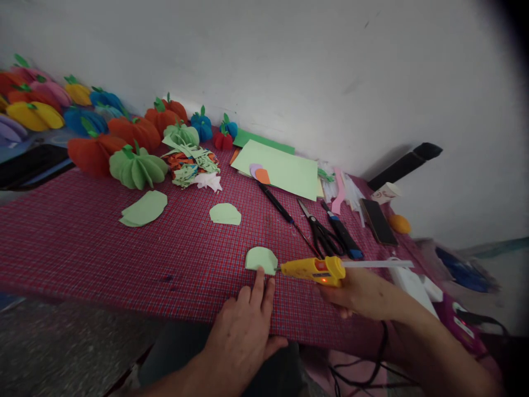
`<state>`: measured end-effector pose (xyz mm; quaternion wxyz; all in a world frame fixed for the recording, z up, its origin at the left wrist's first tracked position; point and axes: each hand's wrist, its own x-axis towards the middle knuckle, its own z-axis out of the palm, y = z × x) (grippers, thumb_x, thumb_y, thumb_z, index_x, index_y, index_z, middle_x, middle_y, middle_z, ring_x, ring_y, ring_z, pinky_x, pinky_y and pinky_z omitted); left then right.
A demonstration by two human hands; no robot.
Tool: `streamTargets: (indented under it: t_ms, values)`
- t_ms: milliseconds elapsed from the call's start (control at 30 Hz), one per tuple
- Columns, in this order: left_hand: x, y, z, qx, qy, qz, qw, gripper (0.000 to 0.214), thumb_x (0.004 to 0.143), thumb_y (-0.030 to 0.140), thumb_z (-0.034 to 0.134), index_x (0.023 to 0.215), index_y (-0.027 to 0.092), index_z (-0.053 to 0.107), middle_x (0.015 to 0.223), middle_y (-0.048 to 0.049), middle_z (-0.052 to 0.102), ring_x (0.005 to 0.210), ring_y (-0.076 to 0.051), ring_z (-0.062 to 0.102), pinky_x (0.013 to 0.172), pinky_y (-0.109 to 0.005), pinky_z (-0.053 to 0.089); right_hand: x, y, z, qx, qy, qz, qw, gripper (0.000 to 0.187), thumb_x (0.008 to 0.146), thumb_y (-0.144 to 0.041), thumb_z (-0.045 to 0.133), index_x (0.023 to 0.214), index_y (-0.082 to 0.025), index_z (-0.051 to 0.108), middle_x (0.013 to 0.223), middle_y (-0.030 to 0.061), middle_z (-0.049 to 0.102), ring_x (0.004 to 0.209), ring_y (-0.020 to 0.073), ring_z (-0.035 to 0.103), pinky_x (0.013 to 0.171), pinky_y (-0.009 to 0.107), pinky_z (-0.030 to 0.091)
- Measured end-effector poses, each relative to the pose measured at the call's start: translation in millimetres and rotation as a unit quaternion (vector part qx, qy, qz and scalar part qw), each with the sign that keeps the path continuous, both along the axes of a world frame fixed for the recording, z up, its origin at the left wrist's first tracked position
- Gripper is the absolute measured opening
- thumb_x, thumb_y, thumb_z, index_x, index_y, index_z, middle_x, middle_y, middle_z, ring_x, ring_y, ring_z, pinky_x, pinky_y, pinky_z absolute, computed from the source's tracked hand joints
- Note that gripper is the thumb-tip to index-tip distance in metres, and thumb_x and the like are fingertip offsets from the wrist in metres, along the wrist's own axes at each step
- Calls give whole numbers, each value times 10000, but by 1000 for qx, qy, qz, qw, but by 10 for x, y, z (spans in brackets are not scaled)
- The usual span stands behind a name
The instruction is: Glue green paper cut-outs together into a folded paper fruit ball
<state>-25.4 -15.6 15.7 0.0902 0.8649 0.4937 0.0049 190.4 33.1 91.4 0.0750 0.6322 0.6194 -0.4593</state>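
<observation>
Under the fingertips of my left hand [247,325] lies a pale green paper piece [261,258] with a rounded top edge. That hand is flat, its fingers stretched out. In my right hand [355,292] is a yellow hot glue gun [309,269], its orange light lit and a white glue stick [378,264] jutting from the back. The nozzle touches or nearly touches the right edge of the piece. Farther left lie another green cut-out [225,214] and a small stack of green cut-outs [144,209].
Colourful paper pumpkins [136,132] line the back left beside paper scraps [192,162]. Green sheets [285,168] lie at the back. Black scissors [324,234], a utility knife [345,234], a soldering-iron-like tool [276,204], a phone [378,220] and an orange fruit [400,224] sit to the right. Cables [363,377] hang below the table.
</observation>
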Motion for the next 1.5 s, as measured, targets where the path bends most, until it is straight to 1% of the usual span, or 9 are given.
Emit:
streamTargets:
  t_ms: [200,400,533,667,833,1133,1267,1400,1500]
  values:
    - [-5,-1,-8,5,0,0,1000,822,702,622,540,1364,177,340,1429,-155,309,840,-238,566,595,-355,533,-5,-41,6,0,12,7,1000,223,833,-284,431,994,-163,528,630,-21,545,478,100,564,457,191,448]
    - [5,9,-29,7,2,-1,1000,833,695,642,529,1363,180,344,1432,-148,305,836,-241,568,584,-348,533,22,-39,-7,-2,20,0,1000,235,833,-276,443,1019,-164,531,602,-25,538,471,102,563,451,192,447]
    - [4,-2,-55,13,2,-1,1000,849,686,649,531,1363,171,344,1430,-152,308,817,-241,565,570,-351,532,37,11,-51,5,21,-18,1000,223,824,-274,456,997,-159,538,600,-29,532,453,89,546,432,182,439]
    - [3,1,-74,20,-5,1,1000,856,685,650,531,1366,168,339,1426,-155,313,815,-238,563,585,-351,531,20,82,-97,25,51,-33,998,243,813,-267,462,1020,-163,532,582,-39,521,438,83,529,412,173,431]
    - [1,9,-88,18,-12,-1,1000,849,679,644,545,1360,175,353,1428,-154,307,826,-245,568,581,-350,529,-62,173,-94,44,68,-37,996,261,793,-245,466,1028,-155,535,545,-51,508,409,76,506,389,162,423]
    - [1,11,-75,9,-16,3,1000,871,657,652,560,1359,178,354,1417,-161,330,814,-245,573,569,-354,529,-189,316,-126,57,77,-13,995,280,768,-215,473,1025,-156,566,501,-56,531,393,85,517,379,171,429]
    - [-3,15,-58,2,-16,3,1000,880,652,657,559,1358,173,355,1406,-178,343,807,-242,574,564,-349,529,-271,346,-118,52,91,0,994,253,760,-192,474,985,-155,585,501,-57,528,388,71,508,371,155,416]
    - [-3,19,-51,-1,-13,2,1000,864,661,655,552,1354,175,365,1401,-185,348,807,-240,573,563,-340,525,-351,361,-103,49,98,11,994,272,770,-211,476,1021,-164,571,543,-55,546,387,60,503,372,149,418]
    - [1,22,-60,1,-15,0,1000,865,659,663,545,1350,172,372,1406,-174,345,804,-240,569,562,-343,525,-393,367,-89,42,101,24,994,263,775,-217,481,1016,-158,566,532,-61,529,391,58,502,373,144,417]
